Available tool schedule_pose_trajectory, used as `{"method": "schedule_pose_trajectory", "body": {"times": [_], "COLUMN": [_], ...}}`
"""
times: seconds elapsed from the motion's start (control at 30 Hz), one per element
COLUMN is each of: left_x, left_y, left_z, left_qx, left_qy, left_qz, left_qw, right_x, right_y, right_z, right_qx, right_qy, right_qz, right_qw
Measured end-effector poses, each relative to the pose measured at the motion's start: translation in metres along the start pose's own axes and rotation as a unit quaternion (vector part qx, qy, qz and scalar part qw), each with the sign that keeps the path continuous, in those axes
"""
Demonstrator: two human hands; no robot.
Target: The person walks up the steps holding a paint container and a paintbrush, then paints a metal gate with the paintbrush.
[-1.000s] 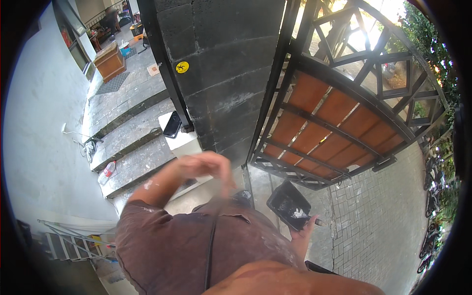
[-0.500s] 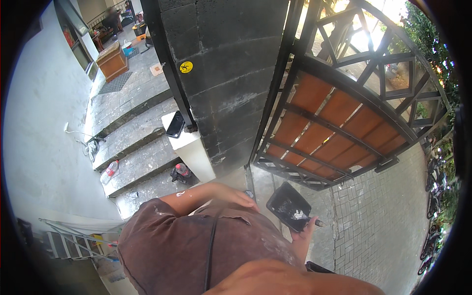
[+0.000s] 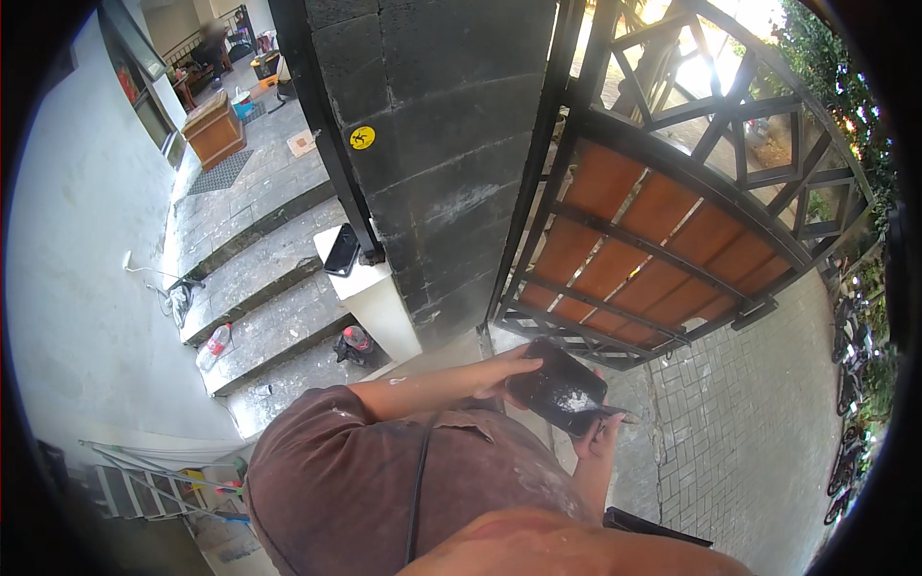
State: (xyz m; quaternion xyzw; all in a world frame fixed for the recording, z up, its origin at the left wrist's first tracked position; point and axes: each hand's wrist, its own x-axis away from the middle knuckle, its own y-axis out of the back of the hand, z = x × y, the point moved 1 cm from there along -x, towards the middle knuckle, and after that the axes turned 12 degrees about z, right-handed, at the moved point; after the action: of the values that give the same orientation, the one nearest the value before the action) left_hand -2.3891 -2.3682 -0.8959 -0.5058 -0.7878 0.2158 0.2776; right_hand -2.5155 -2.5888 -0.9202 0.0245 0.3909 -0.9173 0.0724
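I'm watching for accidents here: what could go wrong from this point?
The black tray, between the left hand and right hand, could tip and spill its white material. The tool handle juts past the tray and might catch. The phone lies near the edge of the white ledge; a bump could drop it.

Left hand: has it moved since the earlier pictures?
Yes. Judged against the fixed white pedestal, the left hand has moved to the right, farther from it, and now holds the black tray by its left edge.

The grey steps (image 3: pixel 257 261), brown-panelled metal gate (image 3: pixel 597 261) and brick-paved ground (image 3: pixel 740 413) suggest a home's outdoor entrance.
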Motion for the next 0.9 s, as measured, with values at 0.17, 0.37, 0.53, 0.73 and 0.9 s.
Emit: {"method": "schedule_pose_trajectory", "body": {"times": [0.17, 0.37, 0.53, 0.73, 0.9], "left_x": [0.006, 0.013, 0.025, 0.017, 0.019], "left_y": [0.022, 0.041, 0.049, 0.056, 0.062], "left_z": [0.016, 0.019, 0.019, 0.022, 0.023], "left_qx": [0.056, 0.112, 0.105, 0.132, 0.161], "left_qy": [-0.063, -0.09, -0.063, -0.079, -0.086], "left_qz": [0.045, 0.036, -0.02, -0.013, 0.031], "left_qw": [0.995, 0.989, 0.992, 0.988, 0.983], "right_x": [0.0, 0.04, 0.126, 0.146, 0.184], "right_y": [-0.01, 0.076, 0.185, 0.262, 0.26], "right_z": [0.008, -0.046, -0.117, -0.19, -0.207], "right_qx": [0.031, 0.181, 0.189, 0.214, 0.213], "right_qy": [0.012, -0.063, -0.147, -0.197, -0.21], "right_qz": [0.036, -0.071, -0.109, -0.149, -0.173], "right_qw": [0.999, 0.979, 0.965, 0.945, 0.939]}}
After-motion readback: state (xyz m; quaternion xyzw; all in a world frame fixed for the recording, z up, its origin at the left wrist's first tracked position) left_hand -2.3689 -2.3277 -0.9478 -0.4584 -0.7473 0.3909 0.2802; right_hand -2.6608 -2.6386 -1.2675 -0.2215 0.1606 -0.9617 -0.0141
